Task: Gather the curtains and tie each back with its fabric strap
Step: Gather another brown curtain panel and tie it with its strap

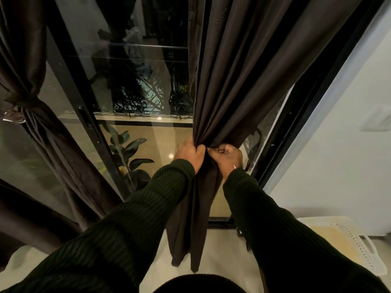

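Curtain: right curtain (239,81) hangs before the glass door (131,92), its folds bunched at mid-height, lower end trailing to the floor (222,250).
Left hand (190,154): clenched around the gathered folds.
Right hand (227,156): fingers pinch fabric just beside the left hand; whether this is the strap cannot be told.
Left curtain (23,60): gathered at the frame's left edge, tied with a strap (20,102).
Corner: pale basket (347,244) by the wall (338,155).
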